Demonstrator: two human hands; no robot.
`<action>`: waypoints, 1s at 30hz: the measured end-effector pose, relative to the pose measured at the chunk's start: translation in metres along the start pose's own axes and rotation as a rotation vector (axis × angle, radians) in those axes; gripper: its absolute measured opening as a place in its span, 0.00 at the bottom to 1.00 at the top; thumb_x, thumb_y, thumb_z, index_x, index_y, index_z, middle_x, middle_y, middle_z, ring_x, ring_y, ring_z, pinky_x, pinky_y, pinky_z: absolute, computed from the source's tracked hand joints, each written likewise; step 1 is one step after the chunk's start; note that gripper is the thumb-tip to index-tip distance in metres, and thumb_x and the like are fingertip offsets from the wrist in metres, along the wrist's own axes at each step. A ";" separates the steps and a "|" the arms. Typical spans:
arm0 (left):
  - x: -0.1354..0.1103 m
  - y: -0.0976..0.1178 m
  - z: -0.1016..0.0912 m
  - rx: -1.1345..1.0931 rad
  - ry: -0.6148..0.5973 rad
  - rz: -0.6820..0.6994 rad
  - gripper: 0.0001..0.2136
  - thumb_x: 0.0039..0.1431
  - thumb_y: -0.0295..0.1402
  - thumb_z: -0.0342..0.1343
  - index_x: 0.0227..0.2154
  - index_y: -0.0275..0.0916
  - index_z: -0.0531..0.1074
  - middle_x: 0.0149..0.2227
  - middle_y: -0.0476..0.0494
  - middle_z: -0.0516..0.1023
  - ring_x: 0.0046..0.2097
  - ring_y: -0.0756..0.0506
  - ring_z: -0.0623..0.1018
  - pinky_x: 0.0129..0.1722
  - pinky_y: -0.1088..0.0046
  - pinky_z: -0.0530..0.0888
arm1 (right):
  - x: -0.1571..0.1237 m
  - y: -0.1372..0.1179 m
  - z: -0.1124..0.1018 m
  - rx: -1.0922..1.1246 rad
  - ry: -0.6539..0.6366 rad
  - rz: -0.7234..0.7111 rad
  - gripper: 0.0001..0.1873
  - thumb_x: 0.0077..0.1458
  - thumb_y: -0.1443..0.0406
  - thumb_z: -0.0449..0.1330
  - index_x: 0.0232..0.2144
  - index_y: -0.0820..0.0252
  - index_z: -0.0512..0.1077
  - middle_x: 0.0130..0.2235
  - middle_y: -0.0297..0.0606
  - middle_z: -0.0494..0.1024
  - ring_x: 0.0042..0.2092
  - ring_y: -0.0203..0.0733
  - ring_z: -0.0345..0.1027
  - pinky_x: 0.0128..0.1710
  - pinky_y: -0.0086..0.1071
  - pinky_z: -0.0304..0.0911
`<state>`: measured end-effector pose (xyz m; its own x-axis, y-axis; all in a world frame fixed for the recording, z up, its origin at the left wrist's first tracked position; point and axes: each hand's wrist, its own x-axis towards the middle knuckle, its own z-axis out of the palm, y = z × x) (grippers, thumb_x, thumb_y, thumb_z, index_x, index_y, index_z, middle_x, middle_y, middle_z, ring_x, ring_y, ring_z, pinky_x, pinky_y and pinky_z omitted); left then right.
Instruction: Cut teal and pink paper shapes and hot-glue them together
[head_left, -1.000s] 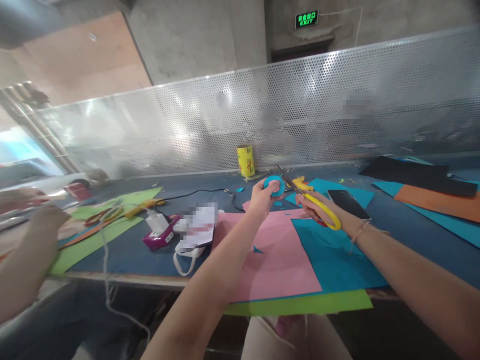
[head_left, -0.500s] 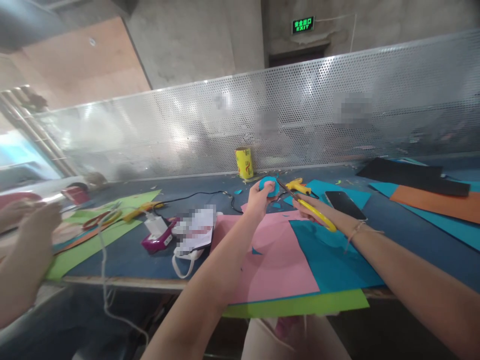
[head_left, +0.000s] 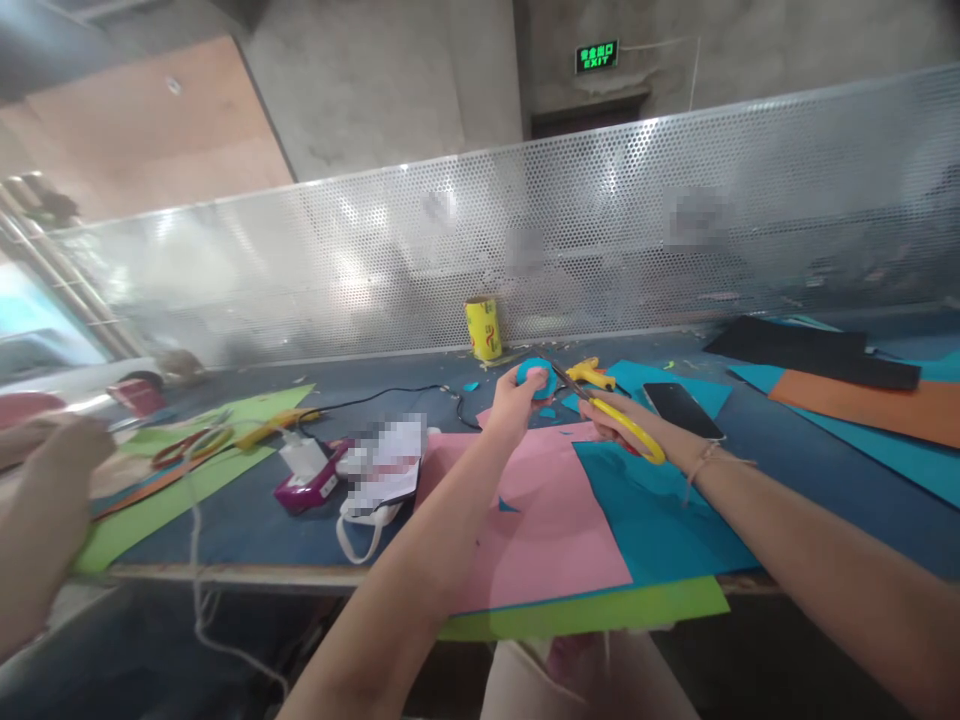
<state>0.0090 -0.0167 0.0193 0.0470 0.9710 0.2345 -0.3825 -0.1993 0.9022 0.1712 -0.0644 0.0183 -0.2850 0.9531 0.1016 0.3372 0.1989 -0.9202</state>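
Observation:
Between its thumb and fingers my left hand point(head_left: 516, 403) pinches a small rounded piece of blue paper point(head_left: 529, 374). My right hand point(head_left: 616, 422) is closed on yellow-handled scissors point(head_left: 631, 428), whose blades point up and left at the edge of that piece. Below both hands lies a pink sheet point(head_left: 540, 530), overlapping a larger blue sheet point(head_left: 667, 520) and a green sheet point(head_left: 592, 612). A small dark-blue scrap point(head_left: 508, 506) rests on the pink sheet. Just beyond the scissors is a yellow glue gun point(head_left: 591, 373).
A yellow can-shaped roll point(head_left: 483, 328) stands by the perforated metal screen point(head_left: 375, 260). A black phone point(head_left: 681, 410) lies to the right, near black point(head_left: 810, 350) and orange paper point(head_left: 862, 403). On the left are a purple power strip point(head_left: 306, 490), a white cable and another person's arm point(head_left: 52, 520).
The view has shifted slightly, so everything sits a little further left. My hands keep nearly the same pose on the blue paper and scissors. The other person's hand moved slightly.

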 end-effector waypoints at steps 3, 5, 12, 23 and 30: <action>0.000 0.000 0.000 0.002 -0.007 0.007 0.13 0.36 0.34 0.64 0.24 0.35 0.67 0.21 0.53 0.66 0.24 0.53 0.67 0.25 0.74 0.70 | -0.002 -0.002 0.001 -0.003 0.013 0.014 0.22 0.48 0.46 0.57 0.24 0.57 0.58 0.13 0.23 0.56 0.13 0.27 0.45 0.11 0.23 0.45; 0.000 0.001 0.000 -0.005 -0.012 0.009 0.13 0.36 0.34 0.64 0.24 0.35 0.67 0.21 0.53 0.66 0.24 0.53 0.67 0.25 0.74 0.71 | -0.003 -0.003 0.002 -0.005 0.021 0.029 0.22 0.48 0.47 0.57 0.24 0.57 0.57 0.13 0.23 0.56 0.13 0.27 0.45 0.11 0.23 0.44; 0.000 0.003 0.000 -0.027 -0.004 -0.002 0.13 0.35 0.33 0.64 0.24 0.35 0.67 0.21 0.53 0.66 0.25 0.53 0.67 0.25 0.76 0.71 | -0.003 -0.007 0.004 -0.079 0.042 0.065 0.20 0.51 0.48 0.55 0.25 0.58 0.60 0.13 0.25 0.58 0.14 0.28 0.50 0.11 0.22 0.45; 0.001 0.002 0.000 -0.018 0.021 -0.016 0.14 0.33 0.33 0.64 0.23 0.36 0.67 0.20 0.54 0.65 0.24 0.54 0.67 0.23 0.77 0.68 | 0.003 -0.004 0.002 -0.026 0.125 0.069 0.13 0.53 0.55 0.57 0.30 0.58 0.65 0.12 0.23 0.56 0.13 0.29 0.50 0.11 0.23 0.47; 0.002 0.003 0.000 0.005 0.018 -0.031 0.14 0.33 0.34 0.64 0.23 0.36 0.67 0.19 0.54 0.66 0.20 0.54 0.66 0.20 0.78 0.65 | 0.022 0.024 -0.004 -0.140 0.170 -0.020 0.18 0.51 0.50 0.57 0.26 0.57 0.61 0.14 0.24 0.57 0.14 0.30 0.53 0.12 0.24 0.51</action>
<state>0.0081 -0.0158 0.0228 0.0420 0.9790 0.1994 -0.3761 -0.1694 0.9109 0.1763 -0.0379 -0.0001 -0.1418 0.9710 0.1926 0.4576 0.2368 -0.8570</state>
